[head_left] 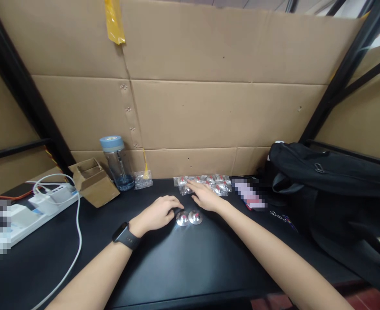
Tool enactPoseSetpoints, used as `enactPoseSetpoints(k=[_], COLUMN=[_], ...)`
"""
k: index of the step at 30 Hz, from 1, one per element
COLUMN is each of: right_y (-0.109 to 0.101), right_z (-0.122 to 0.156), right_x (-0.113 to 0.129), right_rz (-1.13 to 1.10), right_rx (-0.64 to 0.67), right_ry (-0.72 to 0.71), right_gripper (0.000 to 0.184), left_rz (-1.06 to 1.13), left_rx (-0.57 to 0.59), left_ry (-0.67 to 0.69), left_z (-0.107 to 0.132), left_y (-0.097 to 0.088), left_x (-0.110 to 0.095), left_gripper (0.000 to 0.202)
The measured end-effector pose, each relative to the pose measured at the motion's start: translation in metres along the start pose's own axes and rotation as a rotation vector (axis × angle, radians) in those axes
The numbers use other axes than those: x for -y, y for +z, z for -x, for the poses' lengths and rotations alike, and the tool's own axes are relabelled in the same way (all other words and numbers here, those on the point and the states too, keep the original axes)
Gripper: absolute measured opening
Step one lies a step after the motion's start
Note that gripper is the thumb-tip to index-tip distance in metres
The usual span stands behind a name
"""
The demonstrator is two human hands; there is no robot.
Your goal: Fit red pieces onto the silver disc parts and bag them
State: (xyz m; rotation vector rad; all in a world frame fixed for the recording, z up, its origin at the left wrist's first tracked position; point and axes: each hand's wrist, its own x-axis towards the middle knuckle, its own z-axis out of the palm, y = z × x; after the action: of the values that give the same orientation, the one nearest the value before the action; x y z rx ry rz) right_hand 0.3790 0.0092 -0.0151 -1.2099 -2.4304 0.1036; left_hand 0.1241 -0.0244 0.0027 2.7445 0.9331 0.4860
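Observation:
Two small shiny silver discs with red centres, a left one (182,218) and a right one (195,217), lie side by side on the black tabletop (183,262). Just left of them rests my left hand (158,212), fingers loosely bent and apart, with nothing visible in it. My right hand (205,196) reaches past the discs to several clear plastic packets (220,186) by the cardboard wall. Its fingers are stretched out over the left packets; whether they press on one is hard to see. The packets hold silver pieces with red spots.
Left of my hands stand a blue-lidded bottle (117,168), an opened cardboard box (96,185) and a white power strip (25,226) with a trailing cable (79,224). Another clear packet (143,179) lies beside the bottle. A phone (250,193) and black bag (309,189) are on the right.

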Motion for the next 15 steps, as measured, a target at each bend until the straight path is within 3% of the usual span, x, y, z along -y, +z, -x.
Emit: enactPoseSetpoints(k=[6,12,15], right_y=[-0.002,-0.013,-0.032], right_z=[-0.022,-0.007,0.008], right_x=[0.005,0.018,0.01], right_rz=[-0.001,-0.155,-0.031], right_rx=[0.042,0.028,-0.008], right_ry=[-0.02,-0.045,0.107], right_gripper=[0.037,0.034,0.039], left_rz=[-0.014,0.033,0.015], left_rx=[-0.058,-0.156,-0.09], left_ry=[-0.056,-0.074,-0.068], left_z=[0.0,-0.001,-0.001], left_y=[0.0,0.003,0.007], left_x=[0.008,0.006,0.004], left_gripper=[0.038,0.043,0.039])
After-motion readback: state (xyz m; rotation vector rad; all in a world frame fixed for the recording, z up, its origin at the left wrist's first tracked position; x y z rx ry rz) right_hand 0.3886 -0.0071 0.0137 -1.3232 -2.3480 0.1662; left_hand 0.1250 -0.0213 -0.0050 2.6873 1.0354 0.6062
